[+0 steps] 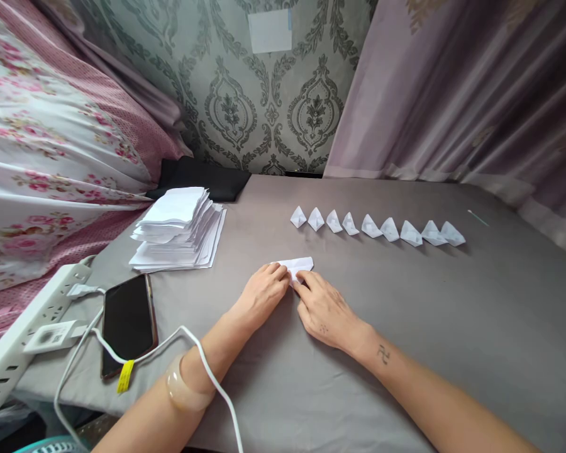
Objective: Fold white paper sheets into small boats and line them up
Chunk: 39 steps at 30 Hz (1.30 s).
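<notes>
A partly folded sheet of white paper (298, 265) lies on the grey tablecloth in front of me. My left hand (266, 290) grips its left side, fingers bent and closed over the edge. With fingers pressed together, my right hand (324, 307) holds the lower right part of the same paper. Both sets of fingertips meet near its lower edge, hiding some of the folds. Beyond the hands, a row of several folded paper boats (371, 226) runs across the table to the right. To the left stands a tall stack of white paper sheets (174, 229).
A phone (128, 324) lies at the left beside a white power strip (28, 333) with a charger plugged in. Its white cable (212, 371) loops over my left forearm. A cotton swab (478, 218) lies far right. Curtains (434, 82) hang along the table's sides.
</notes>
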{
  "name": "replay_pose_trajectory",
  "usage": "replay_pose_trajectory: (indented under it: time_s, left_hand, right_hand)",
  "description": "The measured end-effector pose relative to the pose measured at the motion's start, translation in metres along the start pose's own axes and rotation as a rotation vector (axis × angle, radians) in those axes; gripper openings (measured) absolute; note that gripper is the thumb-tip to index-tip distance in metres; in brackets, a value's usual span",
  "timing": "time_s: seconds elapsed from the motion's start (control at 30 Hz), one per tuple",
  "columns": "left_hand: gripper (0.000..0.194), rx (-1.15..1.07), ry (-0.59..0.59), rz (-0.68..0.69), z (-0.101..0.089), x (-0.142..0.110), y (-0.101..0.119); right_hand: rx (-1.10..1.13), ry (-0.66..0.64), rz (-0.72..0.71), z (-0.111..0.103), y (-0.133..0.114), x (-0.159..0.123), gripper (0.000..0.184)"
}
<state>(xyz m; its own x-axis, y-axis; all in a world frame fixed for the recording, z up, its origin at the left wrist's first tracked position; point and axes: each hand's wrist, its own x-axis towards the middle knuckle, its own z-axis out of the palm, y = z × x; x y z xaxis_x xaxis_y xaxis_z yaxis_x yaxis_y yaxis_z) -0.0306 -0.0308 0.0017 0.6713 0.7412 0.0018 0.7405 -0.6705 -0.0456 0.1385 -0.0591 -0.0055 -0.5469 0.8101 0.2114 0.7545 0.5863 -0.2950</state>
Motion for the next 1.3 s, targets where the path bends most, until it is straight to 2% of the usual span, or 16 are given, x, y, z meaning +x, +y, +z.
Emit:
replay_pose_trajectory:
  time_s: [0.1,0.23,0.37,0.5,0.57,0.63,0.67,0.73,0.87,1.07,1.3]
  left_hand:
    - [0.022,-0.048,-0.031,-0.092,0.000,-0.002,0.011]
    - [0.022,-0.136,0.036,-0.222,0.002,-0.003,0.019]
    - [0.029,-0.283,0.199,-0.327,0.009,0.001,0.010]
    - [0.018,-0.437,0.260,-0.357,0.019,0.007,-0.002]
    - [0.011,-0.519,0.302,-0.373,0.025,0.009,-0.008]
    - [0.026,-0.586,0.338,-0.436,0.029,0.010,-0.012]
    - [0.034,-0.622,0.332,-0.471,0.029,0.010,-0.014]
    - [0.041,-0.697,0.288,-0.520,0.028,0.010,-0.018]
    - [0.029,-0.797,0.211,-0.534,0.021,0.010,-0.021]
    - [0.016,-0.785,0.209,-0.509,0.017,0.009,-0.021]
    - [0.015,-0.721,0.176,-0.464,0.013,0.009,-0.019]
  right_hand:
    - [0.000,-0.014,-0.024,-0.002,0.006,0.001,0.030]
    - [0.066,-0.004,-0.030,-0.008,0.020,0.012,0.020]
    - [0.202,-0.047,-0.029,-0.008,0.034,0.028,0.018]
    - [0.249,0.008,0.062,0.000,0.044,0.036,0.010]
    - [0.197,0.089,0.121,0.005,0.048,0.036,0.021]
    - [0.133,0.144,0.168,0.008,0.053,0.035,0.046]
    - [0.117,0.147,0.185,0.009,0.055,0.034,0.055]
    - [0.122,0.109,0.201,0.009,0.061,0.034,0.061]
    - [0.162,0.040,0.188,0.009,0.070,0.035,0.051]
    - [0.225,0.049,0.129,0.007,0.069,0.038,0.027]
    - [0.211,-0.001,0.017,0.000,0.066,0.037,0.022]
